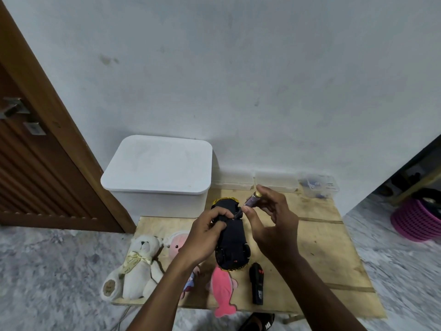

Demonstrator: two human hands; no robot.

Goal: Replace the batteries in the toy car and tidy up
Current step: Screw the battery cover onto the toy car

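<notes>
The left hand grips an upturned black plastic toy car on the plywood table. The right hand pinches a slim purple screwdriver, tip at the car's underside.

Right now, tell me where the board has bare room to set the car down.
The board is bare right of the right hand, up to the clear boxes. The left side is crowded: teddy bear, pink plush toys, remote and toy car.

The upturned black plastic toy car looks matt, its gold trim glossy. It lies on a pale, rough plywood board. The cream plush teddy bear is fuzzy cloth; the large white lidded plastic bin smooth. The screwdriver's handle seems translucent plastic.
</notes>
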